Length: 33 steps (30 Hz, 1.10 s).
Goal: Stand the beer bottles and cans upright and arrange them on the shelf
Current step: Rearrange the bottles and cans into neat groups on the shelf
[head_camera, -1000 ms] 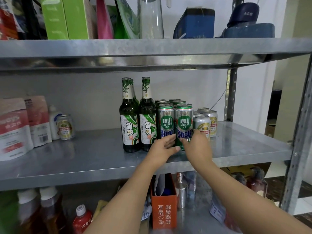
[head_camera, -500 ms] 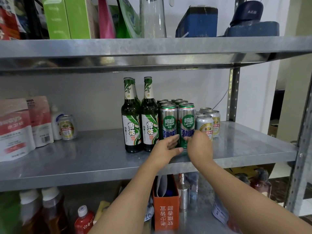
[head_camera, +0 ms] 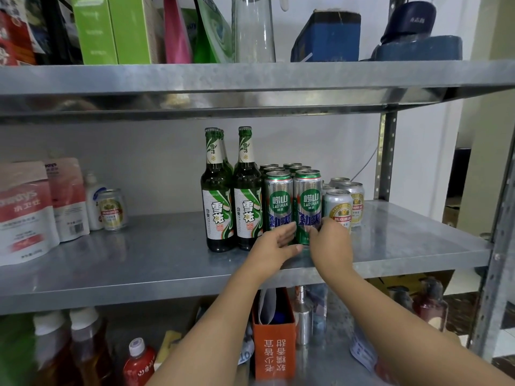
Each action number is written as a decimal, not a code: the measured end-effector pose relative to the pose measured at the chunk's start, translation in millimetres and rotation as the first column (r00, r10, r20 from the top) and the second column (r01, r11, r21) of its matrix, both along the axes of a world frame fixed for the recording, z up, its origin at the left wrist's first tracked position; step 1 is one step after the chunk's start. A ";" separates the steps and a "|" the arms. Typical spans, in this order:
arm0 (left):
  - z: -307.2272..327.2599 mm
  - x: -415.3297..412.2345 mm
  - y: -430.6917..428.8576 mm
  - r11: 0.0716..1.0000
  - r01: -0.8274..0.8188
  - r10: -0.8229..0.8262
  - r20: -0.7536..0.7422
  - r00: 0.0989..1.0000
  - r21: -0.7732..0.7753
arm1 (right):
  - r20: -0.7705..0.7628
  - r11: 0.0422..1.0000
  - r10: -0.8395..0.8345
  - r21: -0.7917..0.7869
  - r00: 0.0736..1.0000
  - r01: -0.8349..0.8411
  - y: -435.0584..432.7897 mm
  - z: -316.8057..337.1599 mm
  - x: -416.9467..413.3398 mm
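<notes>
**Two front cans upright at my fingers**

The tall green-and-silver left beer can (head_camera: 278, 201) and its twin right beer can (head_camera: 307, 199) stand upright, long axes vertical, on the grey metal shelf (head_camera: 139, 260); my left hand (head_camera: 274, 243) lays straight fingers on the first one's base; my right hand (head_camera: 330, 240) curls fingers round the second's.

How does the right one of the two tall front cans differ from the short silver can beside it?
The tall can stands clearly higher than the short can. The tall can bears a round green emblem; the short can has a gold and red label. The right hand touches the tall can low down and hides part of the short can. Both stand upright on the shelf.
</notes>
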<state>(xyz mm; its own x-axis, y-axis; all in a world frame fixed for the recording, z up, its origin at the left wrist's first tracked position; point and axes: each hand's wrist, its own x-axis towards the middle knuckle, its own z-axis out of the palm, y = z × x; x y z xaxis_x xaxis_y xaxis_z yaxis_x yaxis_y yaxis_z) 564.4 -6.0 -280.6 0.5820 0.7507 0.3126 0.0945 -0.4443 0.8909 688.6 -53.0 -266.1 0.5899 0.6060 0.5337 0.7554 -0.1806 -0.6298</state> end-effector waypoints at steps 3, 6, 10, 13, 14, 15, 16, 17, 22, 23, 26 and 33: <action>2.7 -1.7 -4.6 1.000 0.001 -0.002 0.064 0.998 0.010 | -0.035 0.985 0.088 0.149 0.996 -0.082 -16.8 -4.1 -4.9; 7.9 -11.8 -19.0 0.999 -0.041 0.043 0.250 0.967 -0.013 | -0.107 0.939 0.278 0.237 0.955 -0.247 -30.8 3.0 -17.0; 12.5 -48.4 -34.9 0.984 -0.172 0.175 0.414 0.893 -0.046 | -0.174 0.833 0.533 0.279 0.828 -0.478 -31.6 20.5 -57.3; 18.4 -86.6 -32.9 0.953 -0.298 0.292 0.441 0.849 -0.057 | -0.217 0.753 0.651 0.307 0.728 -0.582 -16.7 25.8 -100.3; 20.0 -100.8 -31.0 0.940 -0.336 0.327 0.437 0.838 -0.059 | -0.234 0.736 0.672 0.309 0.702 -0.602 -9.2 25.6 -115.7; 20.9 -115.9 -29.4 0.925 -0.376 0.364 0.425 0.829 -0.058 | -0.252 0.721 0.691 0.309 0.678 -0.621 -1.5 24.7 -131.8; 20.6 -132.1 -27.5 0.909 -0.413 0.397 0.414 0.819 -0.056 | -0.271 0.705 0.709 0.307 0.652 -0.639 7.5 22.5 -148.8; 19.2 -148.9 -24.9 0.893 -0.447 0.429 0.407 0.806 -0.054 | -0.290 0.689 0.724 0.303 0.625 -0.658 16.0 19.9 -165.7; 15.5 -222.4 -5.1 0.803 -0.592 0.572 0.369 0.732 -0.071 | -0.382 0.623 0.771 0.288 0.509 -0.728 58.3 13.4 -246.3; 16.3 -233.7 0.8 0.788 -0.612 0.592 0.366 0.718 -0.076 | -0.392 0.605 0.782 0.292 0.484 -0.741 66.3 14.8 -260.1; 20.6 -260.9 23.4 0.768 -0.630 0.620 0.379 0.687 -0.113 | -0.430 0.569 0.798 0.310 0.422 -0.762 98.7 18.6 -295.5; 41.9 -309.9 124.9 0.630 -0.772 0.774 0.150 0.615 -0.088 | -0.387 0.657 0.724 0.134 0.572 -0.742 193.4 50.2 -338.3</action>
<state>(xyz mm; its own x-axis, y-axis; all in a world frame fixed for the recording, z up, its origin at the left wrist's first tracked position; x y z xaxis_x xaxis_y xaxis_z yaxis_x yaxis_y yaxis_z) 254.5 118.9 -238.7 -0.2724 0.9041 0.3293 0.2563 -0.2617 0.9305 350.3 140.4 -215.8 0.0753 0.9375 0.3399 0.3445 0.2954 -0.8911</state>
